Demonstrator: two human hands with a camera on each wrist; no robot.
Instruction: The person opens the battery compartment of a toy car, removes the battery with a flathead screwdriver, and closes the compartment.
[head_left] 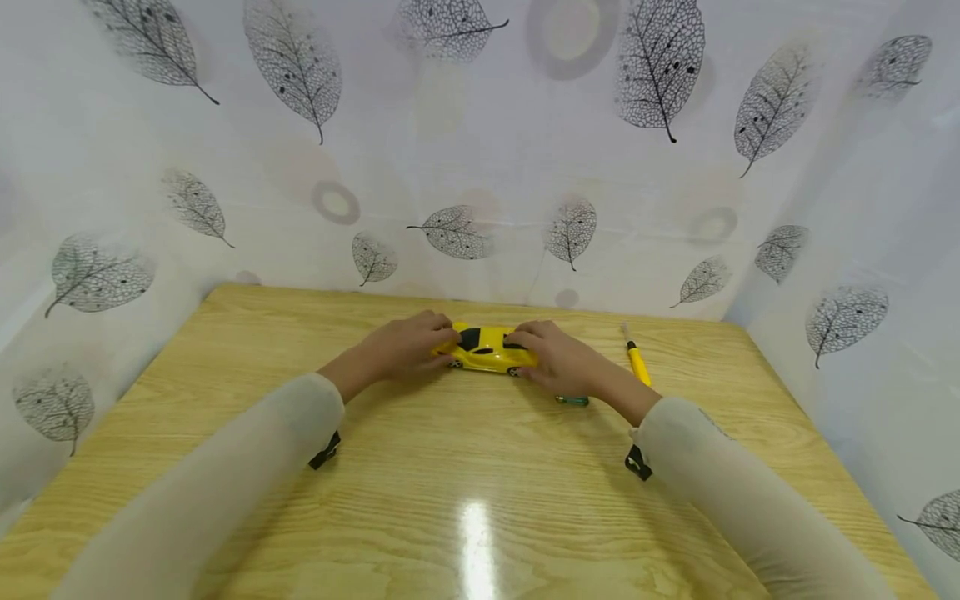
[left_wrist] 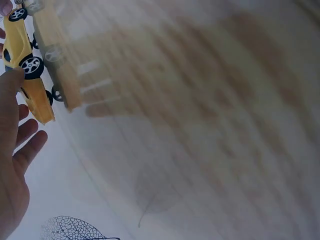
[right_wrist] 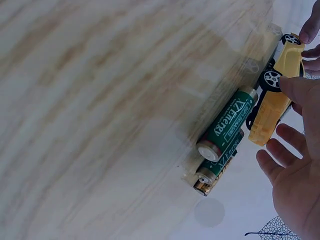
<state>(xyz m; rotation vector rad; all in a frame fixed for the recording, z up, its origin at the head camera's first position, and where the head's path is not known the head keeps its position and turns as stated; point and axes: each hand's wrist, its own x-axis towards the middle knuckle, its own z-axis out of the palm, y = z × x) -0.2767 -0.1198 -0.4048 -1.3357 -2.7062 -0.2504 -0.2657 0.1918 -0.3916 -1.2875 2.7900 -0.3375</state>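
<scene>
A yellow toy car (head_left: 491,350) with dark windows sits sideways between both hands, at or just above the tabletop. My left hand (head_left: 411,346) grips the car's left end, fingers over the top; the left wrist view shows the thumb beside a wheel (left_wrist: 31,67). At the other end my right hand (head_left: 558,358) pinches the car, its thumb near a wheel (right_wrist: 271,80) in the right wrist view. Green batteries (right_wrist: 227,122) lie by the right hand, with a black-and-gold battery (right_wrist: 202,187) behind them. The right hand mostly hides them in the head view.
A screwdriver (head_left: 637,363) with a yellow handle lies right of the right hand, its tip toward the back. The glossy wooden table (head_left: 420,492) meets a leaf-patterned curtain (head_left: 450,150) at the back and sides.
</scene>
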